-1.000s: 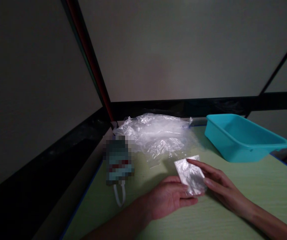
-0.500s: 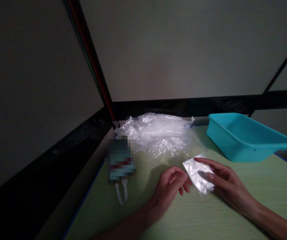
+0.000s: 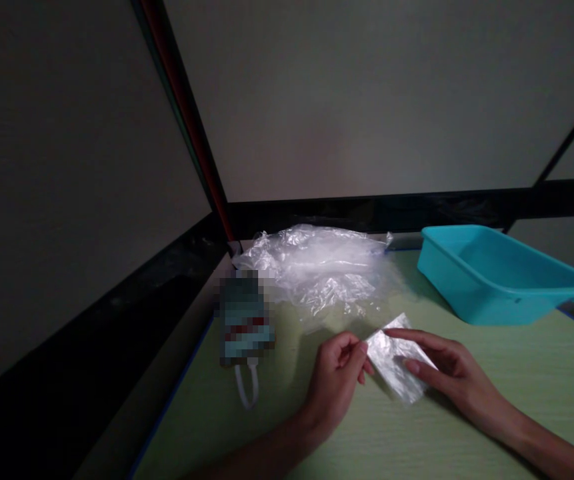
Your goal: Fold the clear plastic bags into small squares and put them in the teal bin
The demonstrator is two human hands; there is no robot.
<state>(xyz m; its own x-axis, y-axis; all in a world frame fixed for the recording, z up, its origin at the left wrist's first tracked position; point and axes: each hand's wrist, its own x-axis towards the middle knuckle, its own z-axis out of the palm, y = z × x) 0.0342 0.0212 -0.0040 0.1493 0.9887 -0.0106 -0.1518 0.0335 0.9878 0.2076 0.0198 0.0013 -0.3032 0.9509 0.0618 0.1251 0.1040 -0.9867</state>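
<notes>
A small folded packet of clear, shiny plastic (image 3: 394, 363) is held just over the table, tilted with one corner toward the back. My right hand (image 3: 459, 373) grips it from the right, the thumb lying on top and the index finger along its far edge. At the packet's left corner, my left hand (image 3: 337, 373) is closed, its thumb and index finger pinching that corner. Behind both hands a crumpled heap of clear plastic bags (image 3: 321, 267) lies on the table.
A turquoise plastic basin (image 3: 491, 303) stands at the back right of the pale green table (image 3: 367, 447). On the left lies a phone-like object with a blurred surface (image 3: 247, 320) and a white loop strap (image 3: 247, 387). Panelled walls (image 3: 367, 100) close off the back and left.
My left fingers have closed on the packet's left corner, where they were slightly apart from it. The packet has shifted slightly lower in view. The view has turned a little to the left.
</notes>
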